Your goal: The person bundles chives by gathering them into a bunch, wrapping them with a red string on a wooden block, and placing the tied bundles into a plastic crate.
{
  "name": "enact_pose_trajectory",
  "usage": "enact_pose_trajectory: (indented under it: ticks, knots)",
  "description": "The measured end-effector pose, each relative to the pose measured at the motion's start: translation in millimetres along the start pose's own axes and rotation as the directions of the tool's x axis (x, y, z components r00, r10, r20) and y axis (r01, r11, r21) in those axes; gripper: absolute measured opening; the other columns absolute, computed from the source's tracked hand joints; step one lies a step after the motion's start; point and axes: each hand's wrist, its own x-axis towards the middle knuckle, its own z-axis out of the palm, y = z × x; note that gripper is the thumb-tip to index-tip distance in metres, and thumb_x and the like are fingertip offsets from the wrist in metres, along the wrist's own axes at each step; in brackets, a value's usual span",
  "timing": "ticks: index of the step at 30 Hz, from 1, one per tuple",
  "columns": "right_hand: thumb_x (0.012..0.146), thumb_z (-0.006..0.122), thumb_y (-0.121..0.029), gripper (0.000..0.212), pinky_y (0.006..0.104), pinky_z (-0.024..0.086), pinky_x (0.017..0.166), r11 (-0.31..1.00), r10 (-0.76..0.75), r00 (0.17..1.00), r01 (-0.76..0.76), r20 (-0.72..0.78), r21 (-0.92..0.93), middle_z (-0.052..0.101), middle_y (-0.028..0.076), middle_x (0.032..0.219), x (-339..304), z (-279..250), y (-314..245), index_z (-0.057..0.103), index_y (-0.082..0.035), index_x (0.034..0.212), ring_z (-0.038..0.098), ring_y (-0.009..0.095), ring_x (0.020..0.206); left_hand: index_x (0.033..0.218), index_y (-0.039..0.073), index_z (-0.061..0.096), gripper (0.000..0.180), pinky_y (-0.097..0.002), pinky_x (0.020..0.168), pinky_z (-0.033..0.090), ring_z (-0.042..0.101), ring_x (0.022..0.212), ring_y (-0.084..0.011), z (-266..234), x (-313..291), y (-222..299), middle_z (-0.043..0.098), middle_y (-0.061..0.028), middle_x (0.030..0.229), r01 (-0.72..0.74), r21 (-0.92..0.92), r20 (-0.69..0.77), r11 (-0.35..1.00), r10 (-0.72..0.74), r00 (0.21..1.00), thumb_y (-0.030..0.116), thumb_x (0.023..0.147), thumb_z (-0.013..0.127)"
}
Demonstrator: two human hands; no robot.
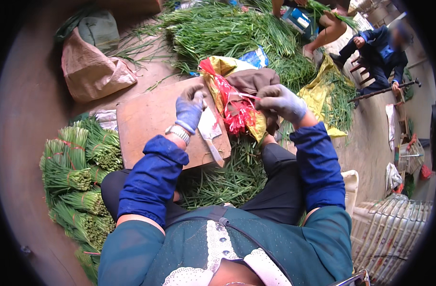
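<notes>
Head view, red strip (246, 96), thin, nearly straight

We could pass freely over the left half of the wooden board (144, 126), but the cleaver (210, 129) lies across its right side, near our left hand (190, 108). Red plastic strips (238, 118) and brown cloth (256, 80) block a low path between our hands.
</notes>
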Motion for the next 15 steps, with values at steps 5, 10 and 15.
enact_pose_trajectory:
  ticks: [5, 10, 15]
  knots:
    - [0.086, 0.068, -0.021, 0.018, 0.0211, 0.040, 0.047, 0.997, -0.073, 0.927, 0.064, -0.368, -0.035, 0.062, 0.000, 0.068, -19, 38, 10, 0.068, -0.003, 0.090, 0.052, 0.007, 0.051, 0.114, 0.002, 0.059, 0.021, -0.0231, 0.051, 0.049, 0.056, 0.056, -0.0086, -12, -73, 8, 0.066, -0.0070, 0.090, 0.063, -0.084, -0.074, 0.994, -0.069, 0.995, 0.006, 0.096, 0.049]
    - [0.090, 0.066, -0.020, 0.014, 0.0204, 0.044, 0.046, 0.895, -0.064, 0.937, 0.206, -0.343, 0.395, 0.064, 0.001, 0.073, -15, 112, 21, 0.066, -0.007, 0.094, 0.058, 0.008, 0.057, 0.116, 0.002, 0.059, 0.024, -0.0237, 0.062, 0.054, 0.060, 0.071, -0.0090, -39, -116, 12, 0.065, -0.0073, 0.102, -0.213, -0.011, -0.032, 0.977, 0.212, 0.977, 0.002, 0.093, 0.052]
    - [0.094, 0.062, -0.021, 0.016, 0.0228, 0.043, 0.049, 0.794, -0.072, 0.958, 0.224, -0.279, 0.565, 0.063, 0.001, 0.074, 30, 175, 56, 0.064, -0.006, 0.099, 0.055, 0.008, 0.056, 0.146, 0.005, 0.036, 0.057, -0.0227, 0.045, 0.045, 0.058, 0.055, -0.0102, -76, -138, 78, 0.064, -0.0101, 0.115, -0.021, 0.148, 0.367, 0.989, -0.035, 0.929, 0.010, 0.092, 0.055]
